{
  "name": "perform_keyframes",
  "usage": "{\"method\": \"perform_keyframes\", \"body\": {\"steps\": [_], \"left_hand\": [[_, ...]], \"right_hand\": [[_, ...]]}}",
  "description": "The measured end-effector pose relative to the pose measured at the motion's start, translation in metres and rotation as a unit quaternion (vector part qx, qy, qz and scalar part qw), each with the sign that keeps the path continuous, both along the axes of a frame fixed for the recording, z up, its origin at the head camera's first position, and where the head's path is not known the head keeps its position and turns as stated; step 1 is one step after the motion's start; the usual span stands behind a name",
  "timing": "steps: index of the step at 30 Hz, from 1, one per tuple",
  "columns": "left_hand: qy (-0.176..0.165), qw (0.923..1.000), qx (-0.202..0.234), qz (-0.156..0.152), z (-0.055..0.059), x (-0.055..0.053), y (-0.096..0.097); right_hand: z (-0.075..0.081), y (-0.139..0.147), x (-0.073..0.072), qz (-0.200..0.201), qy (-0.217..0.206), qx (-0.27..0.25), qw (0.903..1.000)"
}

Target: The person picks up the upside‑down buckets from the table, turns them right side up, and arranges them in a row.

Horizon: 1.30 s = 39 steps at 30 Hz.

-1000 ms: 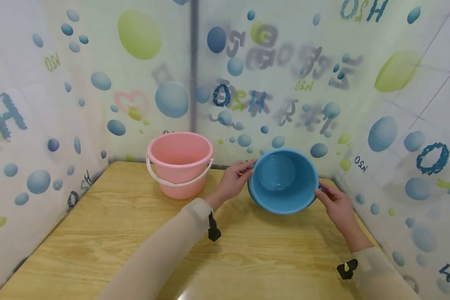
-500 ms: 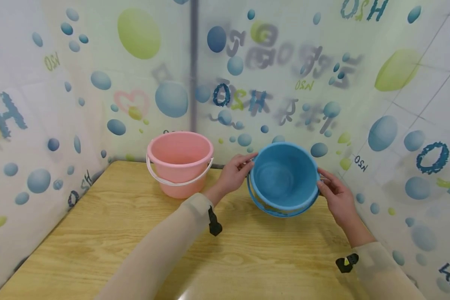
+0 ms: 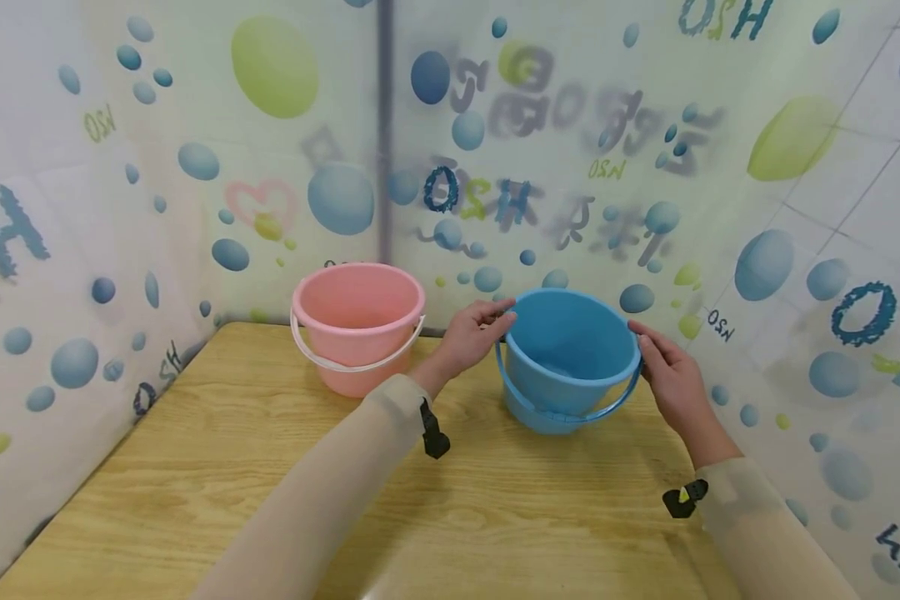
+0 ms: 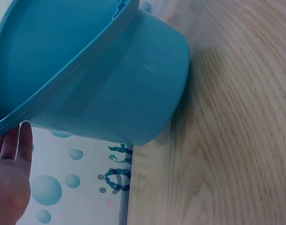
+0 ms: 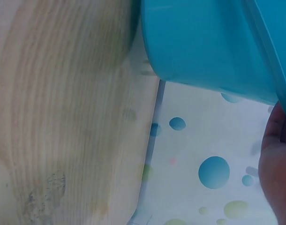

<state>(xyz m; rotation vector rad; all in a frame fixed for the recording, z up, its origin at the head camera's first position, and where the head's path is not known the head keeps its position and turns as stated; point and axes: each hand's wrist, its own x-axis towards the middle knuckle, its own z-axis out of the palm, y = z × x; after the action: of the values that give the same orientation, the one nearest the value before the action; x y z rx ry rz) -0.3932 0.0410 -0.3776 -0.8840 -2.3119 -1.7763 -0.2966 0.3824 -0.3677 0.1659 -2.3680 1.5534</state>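
A blue plastic bucket (image 3: 543,379) is over the right back part of the table, tilted slightly, with its mouth up and toward me. Its blue handle (image 3: 615,406) hangs down across the front. At the left rim, my left hand (image 3: 467,337) pinches the bucket edge between thumb and fingers. My right hand (image 3: 675,390) grips the opposite side of the rim. In the left wrist view, the bucket's base (image 4: 173,101) is at the table, though I cannot tell whether it rests fully on it. Fingers (image 5: 274,124) reach under the rim in the right wrist view.
A pink bucket (image 3: 360,354) with a white handle (image 3: 356,367) stands upright on the wooden table (image 3: 217,450), left of the blue one. Walls with a bubble pattern (image 3: 341,198) close off the back and both sides.
The blue bucket has turned from its mouth facing me to a more upright stance, so its outer wall and handle now show. Both hands stayed at its rim. The pink bucket has not moved.
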Motion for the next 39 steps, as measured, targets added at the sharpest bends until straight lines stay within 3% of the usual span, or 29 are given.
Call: {"method": "perform_keyframes", "body": {"steps": [7, 17, 25, 39], "left_hand": [[-0.016, 0.9991, -0.039, 0.009, 0.005, -0.004, 0.003], [-0.076, 0.9932, -0.081, -0.034, -0.001, -0.01, 0.004], [-0.123, 0.9898, -0.047, -0.055, -0.01, -0.011, 0.002], [-0.115, 0.9914, -0.033, -0.053, -0.015, -0.015, 0.005]], "right_hand": [[0.002, 0.002, -0.015, -0.011, -0.017, 0.017, 0.9997], [-0.008, 0.0, -0.025, 0.04, -0.093, -0.012, 0.9948], [-0.017, 0.004, -0.031, 0.068, -0.086, -0.018, 0.9938], [-0.02, 0.003, -0.032, 0.068, -0.07, 0.003, 0.9952]]}}
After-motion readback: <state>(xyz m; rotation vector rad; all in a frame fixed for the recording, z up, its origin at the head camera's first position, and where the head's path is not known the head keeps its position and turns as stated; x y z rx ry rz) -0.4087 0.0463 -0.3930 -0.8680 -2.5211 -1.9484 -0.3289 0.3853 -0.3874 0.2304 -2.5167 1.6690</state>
